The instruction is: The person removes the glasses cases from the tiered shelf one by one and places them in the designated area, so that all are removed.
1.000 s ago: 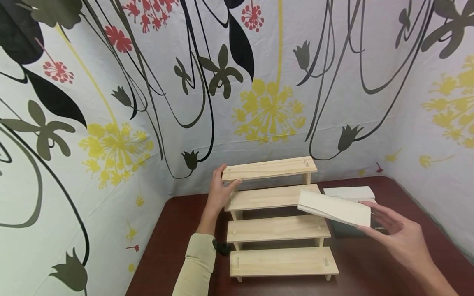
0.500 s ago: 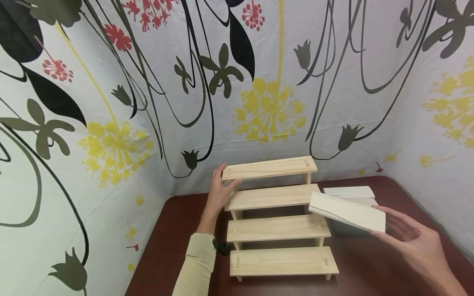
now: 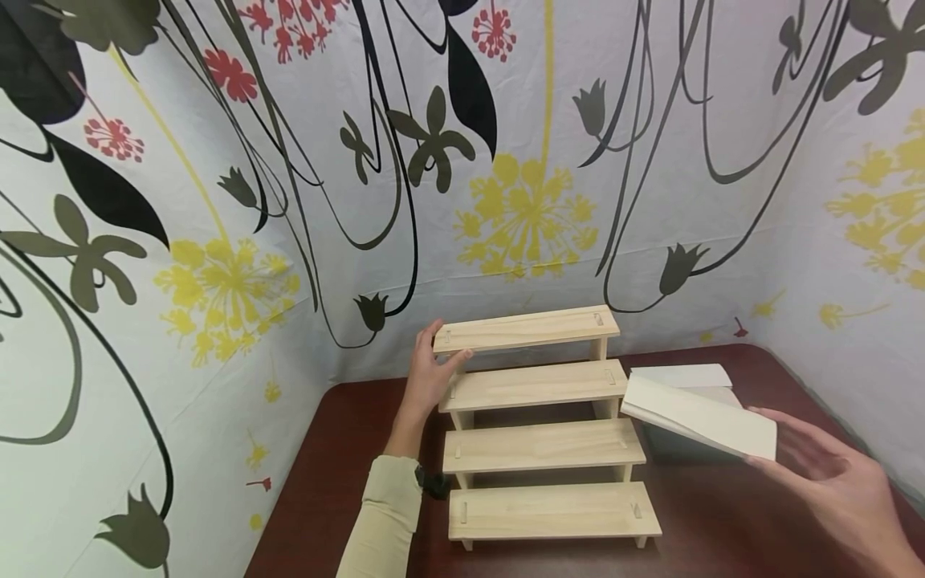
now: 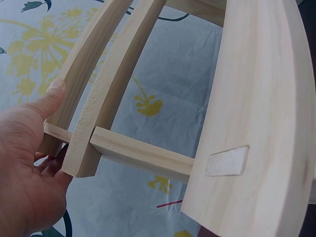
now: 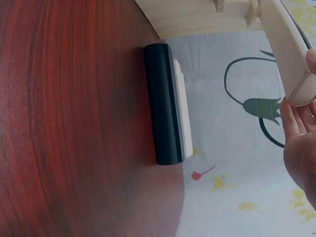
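A light wooden tiered rack (image 3: 542, 445) with several steps stands on the table. My left hand (image 3: 426, 373) holds the left end of its top step (image 3: 527, 327), thumb at the front edge. In the left wrist view, the thumb presses one wooden slat while the other fingers pass behind it. To the right, my right hand (image 3: 841, 482) pinches a cream flat case (image 3: 701, 417) by its near end, tilted and raised above the table. Stitching along that case (image 5: 291, 64) shows in the right wrist view. Behind it, partly hidden, lies a dark green box (image 3: 682, 449).
On the dark green box rests a pale flat piece (image 3: 682, 376). The dark red table (image 3: 340, 482) backs onto a white cloth (image 3: 506, 233) printed with flowers, which also hangs on both sides. A dark band (image 3: 433, 484) circles the left wrist.
My right hand has carried the cream case to the right and slightly down, away from the rack's right end. The left hand has stayed on the top step.
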The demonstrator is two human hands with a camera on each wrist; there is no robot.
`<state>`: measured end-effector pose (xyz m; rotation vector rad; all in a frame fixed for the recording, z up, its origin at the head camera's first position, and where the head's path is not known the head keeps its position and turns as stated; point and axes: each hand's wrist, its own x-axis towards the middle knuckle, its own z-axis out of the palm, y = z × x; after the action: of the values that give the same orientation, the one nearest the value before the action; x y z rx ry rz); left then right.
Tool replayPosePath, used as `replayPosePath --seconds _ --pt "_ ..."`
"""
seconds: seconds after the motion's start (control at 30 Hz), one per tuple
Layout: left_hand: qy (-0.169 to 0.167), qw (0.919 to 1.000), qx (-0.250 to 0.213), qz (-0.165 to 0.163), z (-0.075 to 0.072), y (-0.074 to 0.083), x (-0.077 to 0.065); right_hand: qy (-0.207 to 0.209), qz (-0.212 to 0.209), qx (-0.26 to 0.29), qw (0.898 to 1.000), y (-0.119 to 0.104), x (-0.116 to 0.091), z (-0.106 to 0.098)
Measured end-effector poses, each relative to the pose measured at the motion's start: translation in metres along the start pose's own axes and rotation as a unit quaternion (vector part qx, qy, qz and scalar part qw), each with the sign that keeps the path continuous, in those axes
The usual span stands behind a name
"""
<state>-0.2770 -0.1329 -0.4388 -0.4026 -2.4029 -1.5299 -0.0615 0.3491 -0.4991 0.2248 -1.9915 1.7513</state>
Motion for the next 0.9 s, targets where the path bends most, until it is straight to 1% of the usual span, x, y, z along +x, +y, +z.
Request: replayPosePath --seconds 0.13,0.2,0.23,0.3,0.4,0.47,0.6,0.67,0.9 --pt "0.002 1.0 0.004 0.001 0.0 0.0 0.0 -0.007 -0.01 0.049 0.999 0.003 -0.002 -0.005" --pt "0.002 1.0 0.005 0.0 0.001 0.0 0.0 -0.008 -0.015 0.066 0.998 0.004 -0.003 -0.007" --pt "0.002 1.0 0.005 -0.001 0.001 0.0 0.0 -0.006 -0.013 0.064 0.998 0.004 -0.004 -0.008" --pt "0.002 1.0 0.006 -0.004 0.001 0.001 0.0 0.0 -0.007 0.039 0.999 0.004 -0.005 -0.009" --pt "0.003 1.0 0.003 -0.006 0.001 0.001 0.0 0.004 0.006 -0.023 1.0 0.005 -0.007 -0.009" --pt "0.004 1.0 0.002 -0.007 0.0 0.001 0.0 0.008 0.015 -0.08 0.997 0.006 -0.01 -0.008" --pt "0.004 1.0 0.003 -0.006 0.0 0.0 0.0 0.007 0.039 -0.14 0.989 0.012 -0.015 -0.008" --pt "0.003 1.0 0.004 -0.008 0.0 0.001 0.0 0.004 0.053 -0.154 0.987 0.016 -0.017 -0.009" --pt "-0.001 1.0 0.006 -0.008 0.0 0.002 -0.001 -0.004 0.091 -0.163 0.982 0.024 -0.022 -0.014"
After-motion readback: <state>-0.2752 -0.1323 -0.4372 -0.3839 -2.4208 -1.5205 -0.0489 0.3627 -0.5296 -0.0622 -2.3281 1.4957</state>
